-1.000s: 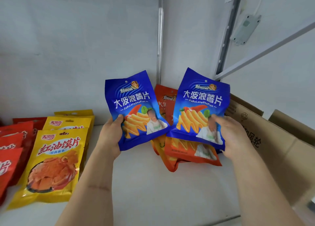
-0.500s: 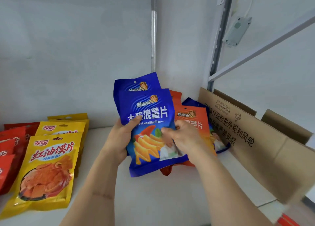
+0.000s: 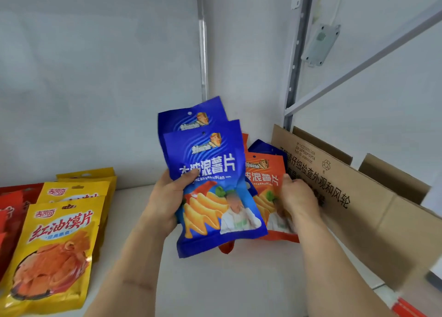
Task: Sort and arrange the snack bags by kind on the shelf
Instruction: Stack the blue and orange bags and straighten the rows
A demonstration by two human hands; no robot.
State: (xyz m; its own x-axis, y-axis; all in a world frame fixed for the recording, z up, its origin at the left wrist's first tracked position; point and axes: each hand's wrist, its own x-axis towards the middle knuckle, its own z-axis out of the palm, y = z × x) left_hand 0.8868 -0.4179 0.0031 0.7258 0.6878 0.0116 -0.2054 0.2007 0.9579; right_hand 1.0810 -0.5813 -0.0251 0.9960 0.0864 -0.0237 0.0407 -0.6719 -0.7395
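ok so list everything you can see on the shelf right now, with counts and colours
blue bags: two, blue, stacked and held up over the middle of the shelf
orange bag: one in front, orange, right of the blue bags; an orange edge shows behind it
blue bag behind: one, blue, only its top shows above the orange bag
yellow bags: at least three, yellow, in a row at the left
red bags: several, red, far left edge, count unclear
cardboard box: one, brown, printed flap, at the right
shelf: one, white
grey box: one, grey, on the wall upper right
left hand: grips the blue bags
right hand: on the orange bag
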